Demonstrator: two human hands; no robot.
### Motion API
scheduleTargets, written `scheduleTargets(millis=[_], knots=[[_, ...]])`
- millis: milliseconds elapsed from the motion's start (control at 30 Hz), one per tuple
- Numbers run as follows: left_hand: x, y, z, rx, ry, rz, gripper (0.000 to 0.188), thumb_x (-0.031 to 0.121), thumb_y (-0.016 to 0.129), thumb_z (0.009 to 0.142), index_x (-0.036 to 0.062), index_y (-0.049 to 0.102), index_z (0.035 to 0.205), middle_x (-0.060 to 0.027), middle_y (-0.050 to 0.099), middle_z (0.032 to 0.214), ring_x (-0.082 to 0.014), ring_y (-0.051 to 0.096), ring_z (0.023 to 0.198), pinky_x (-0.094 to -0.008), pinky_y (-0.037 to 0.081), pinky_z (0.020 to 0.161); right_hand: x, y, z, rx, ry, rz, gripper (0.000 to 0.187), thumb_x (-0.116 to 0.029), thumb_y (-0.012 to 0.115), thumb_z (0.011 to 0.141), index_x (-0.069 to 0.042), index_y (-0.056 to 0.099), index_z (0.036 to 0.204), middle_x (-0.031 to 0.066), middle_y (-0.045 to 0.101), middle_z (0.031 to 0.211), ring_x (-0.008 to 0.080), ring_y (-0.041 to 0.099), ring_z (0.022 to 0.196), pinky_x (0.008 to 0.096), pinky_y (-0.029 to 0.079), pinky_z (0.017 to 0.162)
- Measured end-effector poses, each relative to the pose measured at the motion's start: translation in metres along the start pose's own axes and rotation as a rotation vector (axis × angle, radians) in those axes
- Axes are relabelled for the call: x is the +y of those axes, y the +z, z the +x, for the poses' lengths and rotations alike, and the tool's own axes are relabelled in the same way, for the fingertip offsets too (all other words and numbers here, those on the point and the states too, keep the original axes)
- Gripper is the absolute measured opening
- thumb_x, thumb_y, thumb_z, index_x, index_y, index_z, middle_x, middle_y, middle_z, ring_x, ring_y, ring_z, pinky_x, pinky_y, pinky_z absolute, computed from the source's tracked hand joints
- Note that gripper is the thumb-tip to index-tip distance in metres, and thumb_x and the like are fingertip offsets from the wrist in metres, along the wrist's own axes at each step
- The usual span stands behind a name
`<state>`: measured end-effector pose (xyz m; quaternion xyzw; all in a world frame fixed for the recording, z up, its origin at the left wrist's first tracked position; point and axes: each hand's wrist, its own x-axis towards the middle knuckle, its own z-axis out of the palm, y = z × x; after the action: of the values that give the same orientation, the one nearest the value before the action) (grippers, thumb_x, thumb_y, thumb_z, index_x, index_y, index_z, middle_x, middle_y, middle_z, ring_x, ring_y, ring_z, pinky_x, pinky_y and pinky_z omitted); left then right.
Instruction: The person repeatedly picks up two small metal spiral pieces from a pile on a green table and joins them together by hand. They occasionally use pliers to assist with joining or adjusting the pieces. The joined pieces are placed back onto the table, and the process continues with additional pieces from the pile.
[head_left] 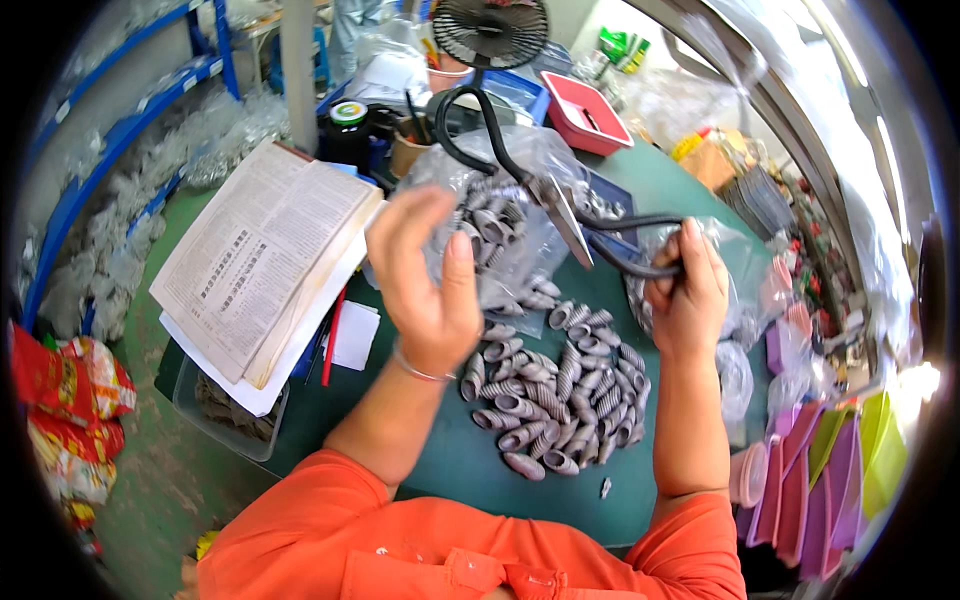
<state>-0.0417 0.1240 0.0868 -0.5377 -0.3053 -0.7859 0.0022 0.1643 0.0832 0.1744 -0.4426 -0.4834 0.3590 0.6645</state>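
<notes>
A pair of scissors (562, 212) with black handles hangs over the table, its blades spread. My right hand (692, 290) is closed around one of its handle loops; the other loop points up and away. My left hand (425, 285) is raised to the left of the scissors, fingers apart, with nothing in it. Below and between my forearms lies a heap of small grey ribbed hollow sleeves (560, 390). More of these sleeves sit in a clear plastic bag (540, 262) behind the heap, partly covered by my left hand and the scissors.
An open book (262, 250) lies at the left, near a red pen (333, 340) and a clear bin (270, 430). At the back stand a black fan (490, 30) and a pink basin (587, 112). Colourful plastic bins (815, 480) are at the right. A small metallic piece (605, 488) rests on the green table (440, 465).
</notes>
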Motion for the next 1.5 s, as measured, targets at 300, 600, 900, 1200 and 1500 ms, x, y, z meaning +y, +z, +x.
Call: scheduleTargets(millis=[300,600,900,1200,1500], knots=[[0.026,-0.004,0.005,-0.727,0.344,-0.161,0.043,0.049,0.061,0.082,0.0080,0.066,0.092,-0.0073,0.057,0.084,-0.0289,0.054,0.089,-0.0424,0.043,0.088,0.001,-0.129,-0.109,-0.046,0.713,0.810,0.034,-0.032,0.040,0.101,-0.012,0.048,0.075,-0.0021,0.037,0.049,0.0082,0.026,0.034,0.0223,0.022,0.033],[0.079,0.026,-0.103,-0.686,-1.024,-0.706,0.044,0.046,0.053,0.095,0.0056,0.050,0.078,0.0037,0.037,0.066,-0.0064,0.035,0.056,-0.0226,0.031,0.053,0.096,-0.096,-0.180,0.294,0.310,0.084,0.036,-0.031,0.041,0.099,-0.008,0.045,0.126,0.0102,0.055,0.106,0.0181,0.057,0.084,0.0302,0.050,0.064],[0.105,0.026,-0.147,-0.658,-1.344,-0.916,0.037,0.037,0.040,0.102,0.0080,0.045,0.080,0.0027,0.034,0.067,-0.0091,0.033,0.060,-0.0219,0.030,0.054,0.096,-0.087,-0.185,0.074,0.053,-0.174,0.093,-0.049,0.056,0.092,0.010,0.006,0.144,0.0257,0.028,0.141,0.0331,0.038,0.126,0.0400,0.031,0.106],[0.122,0.000,-0.148,-1.340,-0.508,-0.656,0.024,0.022,0.053,0.098,0.0000,0.060,0.093,-0.0052,0.054,0.077,-0.0164,0.052,0.074,-0.0296,0.044,0.068,0.098,-0.108,-0.231,-0.058,0.281,0.291,0.079,-0.018,0.062,0.091,0.000,0.012,0.149,0.0153,0.037,0.141,0.0236,0.039,0.130,0.0358,0.029,0.108],[0.115,-0.005,-0.140,-1.327,-0.257,-0.733,0.020,0.011,0.068,0.083,0.0024,0.067,0.101,-0.0110,0.055,0.092,-0.0263,0.054,0.086,-0.0356,0.045,0.081,0.098,-0.115,-0.251,0.168,0.309,0.556,0.075,-0.010,0.078,0.075,-0.002,0.033,0.134,0.0113,0.052,0.116,0.0211,0.054,0.103,0.0341,0.044,0.091]])
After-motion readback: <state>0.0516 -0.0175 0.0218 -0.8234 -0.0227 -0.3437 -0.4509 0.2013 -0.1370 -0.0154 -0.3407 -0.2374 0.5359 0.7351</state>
